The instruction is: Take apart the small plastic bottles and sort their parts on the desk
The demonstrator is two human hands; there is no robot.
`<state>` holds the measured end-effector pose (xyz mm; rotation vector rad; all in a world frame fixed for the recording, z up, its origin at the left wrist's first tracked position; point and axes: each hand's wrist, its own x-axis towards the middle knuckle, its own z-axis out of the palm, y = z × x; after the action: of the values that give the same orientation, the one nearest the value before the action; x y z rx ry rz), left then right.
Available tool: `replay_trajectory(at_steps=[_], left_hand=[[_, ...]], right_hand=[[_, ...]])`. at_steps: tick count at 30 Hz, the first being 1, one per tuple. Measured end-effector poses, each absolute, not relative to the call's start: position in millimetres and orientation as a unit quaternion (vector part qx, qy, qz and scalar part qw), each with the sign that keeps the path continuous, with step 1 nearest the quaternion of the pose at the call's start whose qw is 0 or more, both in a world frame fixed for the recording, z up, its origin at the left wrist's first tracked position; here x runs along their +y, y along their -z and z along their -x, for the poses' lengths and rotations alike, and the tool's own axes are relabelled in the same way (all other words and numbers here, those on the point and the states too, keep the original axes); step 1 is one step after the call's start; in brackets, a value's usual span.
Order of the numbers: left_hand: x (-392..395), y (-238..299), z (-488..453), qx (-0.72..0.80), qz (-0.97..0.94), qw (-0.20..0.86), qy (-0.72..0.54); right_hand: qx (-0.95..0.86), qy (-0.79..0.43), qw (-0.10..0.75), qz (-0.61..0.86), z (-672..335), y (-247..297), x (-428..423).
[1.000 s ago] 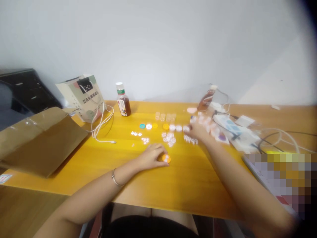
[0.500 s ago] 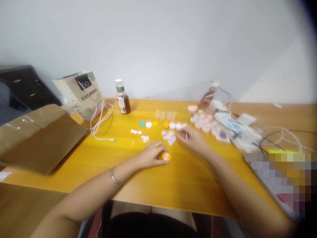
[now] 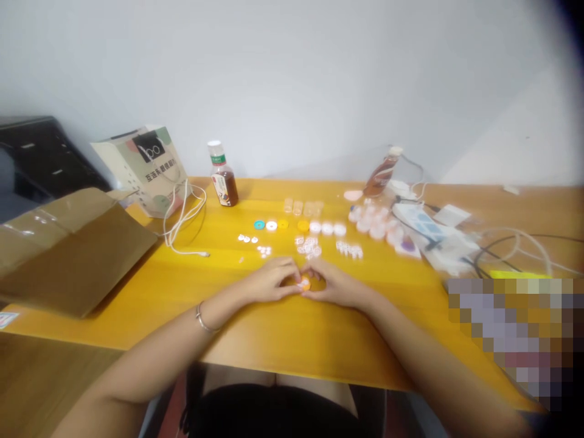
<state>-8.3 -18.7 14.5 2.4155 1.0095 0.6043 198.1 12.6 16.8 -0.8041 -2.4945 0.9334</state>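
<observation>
Pinching the little orange disc (image 3: 305, 284) on the yellow bench (image 3: 283, 340) between the closed fingers of the left hand (image 3: 269, 281) and right hand (image 3: 336, 286), just this side of the small white bits (image 3: 309, 246); looks light, hard and slippery, so best held by its rim.

Head-worn camera looks forward and down, close over the yellow table (image 3: 296, 340).

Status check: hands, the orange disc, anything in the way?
Left hand pinching orange disc on table. Right hand fingertips at the disc, grip unclear. Small white pieces just beyond, apart from both hands.
</observation>
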Motion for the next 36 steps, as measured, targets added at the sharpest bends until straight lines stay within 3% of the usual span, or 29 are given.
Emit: replay_trajectory(at_steps=[13,22,25,30,36], left_hand=[[-17,-6,-5,0.525,-0.751,0.318,-0.243],[-16,2,-8,0.507,-0.725,0.369,-0.286],[-12,-5,2,0.495,-0.739,0.346,-0.298],[6,-15,37,0.567,-0.743,0.219,-0.28],[17,-7,55,0.607,-0.722,0.215,-0.251]], right_hand=[[-0.861,-0.292,0.233,0.346,-183,-6,8],[-0.857,-0.312,0.227,0.342,-185,-9,7],[-0.859,-0.307,0.222,0.343,-187,-10,8],[-0.857,-0.31,0.217,0.351,-189,-12,7],[-0.858,-0.312,0.218,0.346,-189,-10,8]])
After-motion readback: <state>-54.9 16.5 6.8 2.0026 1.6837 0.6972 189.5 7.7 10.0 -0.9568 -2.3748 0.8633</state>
